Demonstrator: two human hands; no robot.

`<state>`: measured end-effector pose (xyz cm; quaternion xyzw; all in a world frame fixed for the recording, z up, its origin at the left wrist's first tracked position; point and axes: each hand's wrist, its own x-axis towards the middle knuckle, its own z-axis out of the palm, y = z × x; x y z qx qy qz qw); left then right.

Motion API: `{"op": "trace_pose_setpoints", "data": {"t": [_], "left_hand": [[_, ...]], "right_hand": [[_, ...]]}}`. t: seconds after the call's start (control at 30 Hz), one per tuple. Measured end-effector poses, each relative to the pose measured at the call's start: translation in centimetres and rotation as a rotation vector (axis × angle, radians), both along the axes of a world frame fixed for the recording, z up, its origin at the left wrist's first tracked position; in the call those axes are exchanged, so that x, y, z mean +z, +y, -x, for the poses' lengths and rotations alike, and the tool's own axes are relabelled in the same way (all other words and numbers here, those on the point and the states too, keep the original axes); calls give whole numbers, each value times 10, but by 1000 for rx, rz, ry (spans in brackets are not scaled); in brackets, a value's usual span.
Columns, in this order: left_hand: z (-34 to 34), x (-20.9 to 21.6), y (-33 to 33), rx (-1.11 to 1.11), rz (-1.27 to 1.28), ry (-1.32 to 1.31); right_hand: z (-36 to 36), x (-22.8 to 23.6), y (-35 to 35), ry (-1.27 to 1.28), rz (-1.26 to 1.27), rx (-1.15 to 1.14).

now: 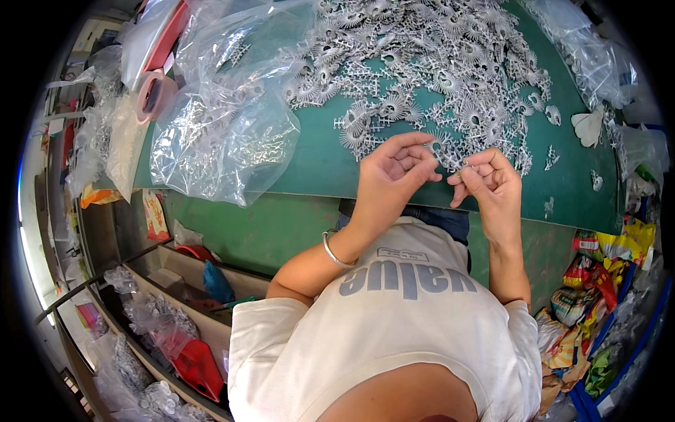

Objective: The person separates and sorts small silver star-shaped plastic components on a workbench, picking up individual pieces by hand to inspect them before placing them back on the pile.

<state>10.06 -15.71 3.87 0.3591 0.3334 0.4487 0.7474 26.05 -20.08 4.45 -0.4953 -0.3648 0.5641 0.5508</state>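
Close together at the table's near edge, my two hands work over a heap of small grey parts [450,91], some fan-shaped with thin spokes and some like branching sprues. My left hand [394,176] has its fingers curled, thumb and forefinger tips beside a fan-shaped grey part [437,146]. Whether that part is gripped or lies behind the fingertips is unclear. Thumb and forefinger of my right hand [492,181] pinch a tiny grey piece [465,164], mostly covered by the fingers. A bangle circles my left wrist.
A clear plastic bag [225,141] holding grey parts lies on the green table [323,165] at left, near a pink tape roll [156,97]. Loose parts [552,157] lie to the right. Boxes with bags and a red scoop [197,369] stand lower left; colourful packets [583,281] fill the right.
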Motion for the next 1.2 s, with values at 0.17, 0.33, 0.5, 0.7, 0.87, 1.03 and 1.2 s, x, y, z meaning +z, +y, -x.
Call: {"op": "trace_pose_setpoints", "data": {"t": [0.17,0.33,0.5,0.7,0.87,1.03,1.2], "left_hand": [[1,-7,-2,-18,-340,117],[5,-11,9,-93,-407,80],[10,-23,9,-64,-499,117],[9,-18,4,12,-627,284],[2,-13,-3,241,-947,417],[-4,-20,-2,173,-587,208],[2,-21,-1,24,-242,-34]], "right_hand": [[2,-2,0,83,9,14],[-4,-1,2,257,89,167],[-6,-9,0,436,123,220],[2,-5,-5,336,67,109],[2,6,-5,421,118,68],[15,4,-8,164,-13,-60],[20,12,-4,-172,-136,-94]]}}
